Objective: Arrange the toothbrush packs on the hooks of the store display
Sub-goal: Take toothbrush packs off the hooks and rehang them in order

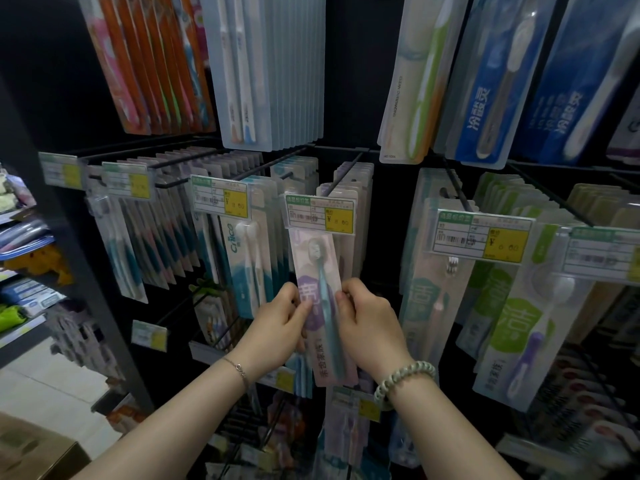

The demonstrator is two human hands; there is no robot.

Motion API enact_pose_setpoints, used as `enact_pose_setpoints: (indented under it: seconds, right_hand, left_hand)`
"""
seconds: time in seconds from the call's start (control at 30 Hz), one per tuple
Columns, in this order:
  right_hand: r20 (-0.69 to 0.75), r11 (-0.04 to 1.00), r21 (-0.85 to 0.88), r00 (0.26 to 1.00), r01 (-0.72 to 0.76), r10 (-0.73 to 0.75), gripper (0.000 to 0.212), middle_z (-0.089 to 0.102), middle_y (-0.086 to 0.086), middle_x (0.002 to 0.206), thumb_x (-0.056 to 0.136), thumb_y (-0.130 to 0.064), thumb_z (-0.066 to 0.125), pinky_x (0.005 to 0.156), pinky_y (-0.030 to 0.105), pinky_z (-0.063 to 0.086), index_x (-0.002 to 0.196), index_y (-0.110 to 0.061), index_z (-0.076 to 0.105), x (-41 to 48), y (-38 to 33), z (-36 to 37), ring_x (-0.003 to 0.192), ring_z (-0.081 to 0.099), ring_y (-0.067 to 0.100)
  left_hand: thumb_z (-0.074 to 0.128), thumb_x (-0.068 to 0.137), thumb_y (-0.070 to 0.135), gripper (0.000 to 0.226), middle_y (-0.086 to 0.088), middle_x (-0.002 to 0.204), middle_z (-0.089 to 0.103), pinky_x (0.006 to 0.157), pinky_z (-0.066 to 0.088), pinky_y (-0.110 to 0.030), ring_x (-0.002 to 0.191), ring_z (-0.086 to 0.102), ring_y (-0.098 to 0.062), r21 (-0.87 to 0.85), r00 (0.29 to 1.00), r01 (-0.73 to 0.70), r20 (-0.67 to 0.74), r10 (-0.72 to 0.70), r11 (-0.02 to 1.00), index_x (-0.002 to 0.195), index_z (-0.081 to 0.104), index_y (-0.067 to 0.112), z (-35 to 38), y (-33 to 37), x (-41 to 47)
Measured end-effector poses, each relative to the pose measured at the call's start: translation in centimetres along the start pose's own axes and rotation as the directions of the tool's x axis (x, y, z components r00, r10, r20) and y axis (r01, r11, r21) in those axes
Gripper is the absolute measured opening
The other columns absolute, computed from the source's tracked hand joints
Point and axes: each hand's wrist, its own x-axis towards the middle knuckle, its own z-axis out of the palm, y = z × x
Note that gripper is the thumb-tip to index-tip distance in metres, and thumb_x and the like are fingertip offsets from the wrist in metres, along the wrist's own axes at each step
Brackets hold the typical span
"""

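Observation:
A pink and purple toothbrush pack hangs upright at the middle of the display, its top tucked behind a price tag at the tip of a black hook. My left hand pinches the pack's left edge near its middle. My right hand pinches its right edge at the same height. More packs of the same kind hang behind it on that hook.
Rows of hooks carry other packs: teal ones to the left, green ones to the right, large blue ones above. A side shelf with goods stands at the left. A cardboard box sits at the lower left.

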Motion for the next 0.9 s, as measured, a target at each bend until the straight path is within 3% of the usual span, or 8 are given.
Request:
enact_pose_setpoints:
  seconds: [0.4,0.67,0.9]
  right_hand:
    - [-0.009,0.999,0.008,0.999,-0.038,0.039,0.021,0.059,0.001,0.066,0.1,-0.032,0.037,0.057,0.041,0.048,0.086,-0.021,0.048,-1.1,-0.8,0.1,0.057,0.056,0.021]
    - [-0.048,1.0,0.017,0.998,-0.026,0.027,0.018,0.06,0.002,0.064,0.098,-0.033,0.04,0.056,0.043,0.05,0.089,-0.021,0.05,-0.8,-1.5,-0.2,0.056,0.056,0.022]
    - [-0.104,1.0,0.015,0.994,-0.027,0.029,0.016,0.059,-0.002,0.066,0.098,-0.033,0.042,0.056,0.04,0.05,0.089,-0.023,0.051,0.0,-1.5,-0.8,0.058,0.056,0.018]
  left_hand:
    - [0.045,0.102,0.024,0.018,-0.006,0.067,0.06,0.048,0.043,-0.015,0.051,0.061,-0.01,0.0,0.999,-0.026,0.036,0.026,1.0,0.085,0.039,0.021,-0.8,-0.2,-1.2]
    - [0.045,0.102,0.023,0.009,-0.018,0.073,0.062,0.049,0.046,-0.018,0.057,0.064,-0.018,0.009,0.998,-0.055,0.039,0.055,0.998,0.1,0.044,0.015,-1.5,0.2,-0.7]
    - [0.044,0.102,0.025,0.006,-0.008,0.07,0.062,0.062,0.056,-0.036,0.06,0.067,-0.016,0.008,0.993,-0.103,0.06,0.102,0.995,0.105,0.045,0.02,-1.5,0.5,0.5]
